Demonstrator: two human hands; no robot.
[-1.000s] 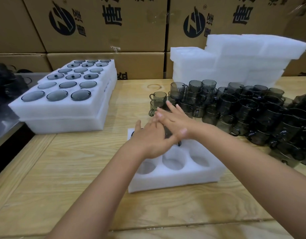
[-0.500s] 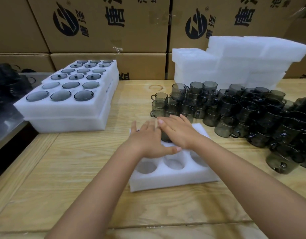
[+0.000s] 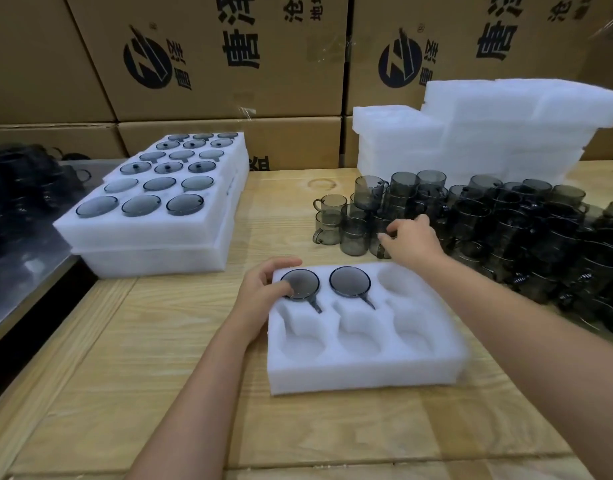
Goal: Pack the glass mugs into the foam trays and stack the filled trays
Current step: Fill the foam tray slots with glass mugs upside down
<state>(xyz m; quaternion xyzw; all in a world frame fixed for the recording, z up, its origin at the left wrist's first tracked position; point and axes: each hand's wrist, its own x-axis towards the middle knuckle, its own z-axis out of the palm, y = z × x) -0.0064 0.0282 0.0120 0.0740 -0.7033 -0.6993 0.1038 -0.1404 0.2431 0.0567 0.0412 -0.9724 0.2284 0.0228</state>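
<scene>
1. Mugs (image 3: 300, 284): two seated in the foam tray (image 3: 367, 372), back pockets; four pockets empty.
2. Left hand (image 3: 263, 294): fingers curled round tray corner.
3. Right hand (image 3: 414, 242): fingers pinch a loose mug (image 3: 376, 247) at the edge of the pile (image 3: 506, 230).
4. Risk: pile is crowded and stacked, so a hasty pull may topple neighbours and chip glass.

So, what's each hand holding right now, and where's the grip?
Right hand pinches a loose mug at its rim, it seems. Left hand grips the foam tray by its far-left corner.
</scene>
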